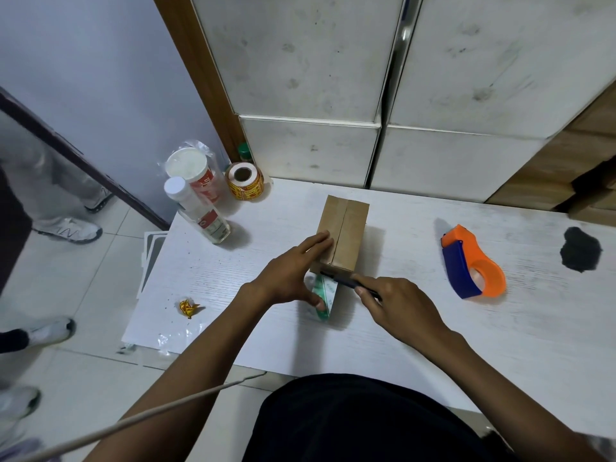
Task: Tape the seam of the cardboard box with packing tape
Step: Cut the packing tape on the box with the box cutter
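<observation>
Your left hand (293, 271) lies flat and spread against the left side and top of the cardboard box (343, 236), its thumb pinning a loose tail of green-printed tape (324, 295) to the table (400, 315); your right hand (396, 305) is closed around a thin dark tool (336, 278) whose tip meets the near bottom edge of the box. Whether it is a blade or a pen cannot be told. The box stands near the table's middle, seam running away from you under a glossy strip. Expect risk here: if the tool slips along the edge, it likely reaches your left thumb, which sits just beside it. A lifted thumb may let the tail curl and stick to itself. At far left, two bottles (200, 198) and a label roll (245, 181) stand near the table edge; a crumpled wrapper (188, 308) lies nearer you. The orange and blue tape dispenser (471, 261) rests well apart on the right, beside a dark stain (581, 249). White cabinets (366, 95) close the back; tiled floor (110, 261) lies to the left.
</observation>
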`<state>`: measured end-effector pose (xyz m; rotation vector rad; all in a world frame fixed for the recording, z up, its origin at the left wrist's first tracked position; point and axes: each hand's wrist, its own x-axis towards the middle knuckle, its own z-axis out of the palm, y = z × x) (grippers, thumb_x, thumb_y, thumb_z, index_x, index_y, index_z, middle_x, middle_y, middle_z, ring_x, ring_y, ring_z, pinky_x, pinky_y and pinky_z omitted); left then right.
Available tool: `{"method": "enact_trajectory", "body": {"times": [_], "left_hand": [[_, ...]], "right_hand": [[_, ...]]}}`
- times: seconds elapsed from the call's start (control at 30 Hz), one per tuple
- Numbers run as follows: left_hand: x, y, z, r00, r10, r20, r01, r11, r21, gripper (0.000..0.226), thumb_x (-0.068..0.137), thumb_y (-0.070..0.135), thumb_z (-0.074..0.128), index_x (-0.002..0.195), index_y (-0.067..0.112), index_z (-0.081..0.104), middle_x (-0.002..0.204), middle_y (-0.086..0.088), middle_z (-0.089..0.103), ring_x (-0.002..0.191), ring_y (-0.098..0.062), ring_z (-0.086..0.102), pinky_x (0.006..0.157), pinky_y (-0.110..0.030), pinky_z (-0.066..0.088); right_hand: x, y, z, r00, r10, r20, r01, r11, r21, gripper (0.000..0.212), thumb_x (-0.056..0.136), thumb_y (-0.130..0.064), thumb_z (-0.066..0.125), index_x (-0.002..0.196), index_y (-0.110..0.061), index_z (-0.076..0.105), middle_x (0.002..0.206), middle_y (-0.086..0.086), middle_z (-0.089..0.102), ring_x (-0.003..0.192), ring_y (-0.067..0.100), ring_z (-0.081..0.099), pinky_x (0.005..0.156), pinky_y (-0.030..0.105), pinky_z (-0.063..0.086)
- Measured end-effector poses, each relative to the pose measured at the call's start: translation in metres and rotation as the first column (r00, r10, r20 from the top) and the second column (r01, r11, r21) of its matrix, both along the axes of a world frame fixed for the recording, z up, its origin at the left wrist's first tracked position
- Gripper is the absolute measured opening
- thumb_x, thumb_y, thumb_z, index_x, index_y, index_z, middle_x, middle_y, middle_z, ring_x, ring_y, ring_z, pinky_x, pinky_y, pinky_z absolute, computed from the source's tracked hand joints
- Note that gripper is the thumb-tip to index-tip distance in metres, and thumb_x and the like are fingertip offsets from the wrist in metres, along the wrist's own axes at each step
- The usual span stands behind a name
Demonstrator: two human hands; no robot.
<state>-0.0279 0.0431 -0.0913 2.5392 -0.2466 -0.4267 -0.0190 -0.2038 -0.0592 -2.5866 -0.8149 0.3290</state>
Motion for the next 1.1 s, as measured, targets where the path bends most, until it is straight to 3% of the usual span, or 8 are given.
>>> {"method": "enact_trajectory", "body": {"times": [0.2,0.33,0.5,0.87,1.1], "left_hand": [[0.001,0.000,0.000,1.000,-0.009,0.002,0.009,1.000,0.030,0.133,0.052,0.052,0.093,0.158,0.028,0.016,0.166,0.020,0.005,0.146,-0.014,0.035,0.098,-0.044,0.054],[0.001,0.000,0.000,1.000,-0.007,-0.003,0.007,1.000,0.025,0.132,0.052,0.051,0.093,0.158,0.028,0.017,0.165,0.022,0.004,0.145,-0.014,0.037,0.098,-0.044,0.054],[0.002,0.000,0.000,1.000,0.001,-0.010,-0.001,0.999,0.033,0.133,0.051,0.051,0.093,0.157,0.029,0.017,0.164,0.024,0.005,0.142,-0.015,0.040,0.093,-0.046,0.056],[0.002,0.002,-0.003,0.999,0.026,-0.029,-0.026,1.000,0.001,0.134,0.051,0.051,0.094,0.157,0.032,0.015,0.164,0.025,0.003,0.142,-0.016,0.041,0.095,-0.046,0.054],[0.002,0.000,0.000,0.999,0.017,-0.045,-0.017,1.000,0.014,0.137,0.050,0.051,0.094,0.158,0.032,0.011,0.163,0.026,0.000,0.141,-0.016,0.042,0.092,-0.046,0.056]], "right_hand": [[-0.001,0.001,-0.001,0.999,-0.037,-0.019,0.036,0.999,-0.025,0.033,0.099,-0.040,0.048,0.129,-0.038,0.062,0.074,-0.001,0.072,0.066,0.022,0.065,0.048,0.028,0.036],[0.000,0.007,0.000,0.999,-0.021,0.032,0.024,0.995,-0.101,0.031,0.099,-0.041,0.044,0.127,-0.042,0.060,0.064,-0.003,0.060,0.064,0.024,0.063,0.049,0.030,0.040],[0.002,0.009,0.000,0.998,-0.037,0.045,0.042,0.991,-0.124,0.031,0.099,-0.041,0.043,0.123,-0.039,0.062,0.071,0.000,0.070,0.066,0.025,0.064,0.050,0.031,0.045],[0.002,-0.021,-0.002,0.991,-0.130,0.024,0.132,0.979,-0.153,0.027,0.099,-0.039,0.046,0.113,-0.032,0.068,0.070,-0.002,0.071,0.063,0.021,0.064,0.052,0.033,0.051],[-0.002,-0.033,0.000,0.978,-0.207,-0.033,0.206,0.978,-0.036,0.021,0.096,-0.037,0.052,0.106,-0.032,0.070,0.071,-0.007,0.072,0.062,0.017,0.065,0.052,0.033,0.053]]}}
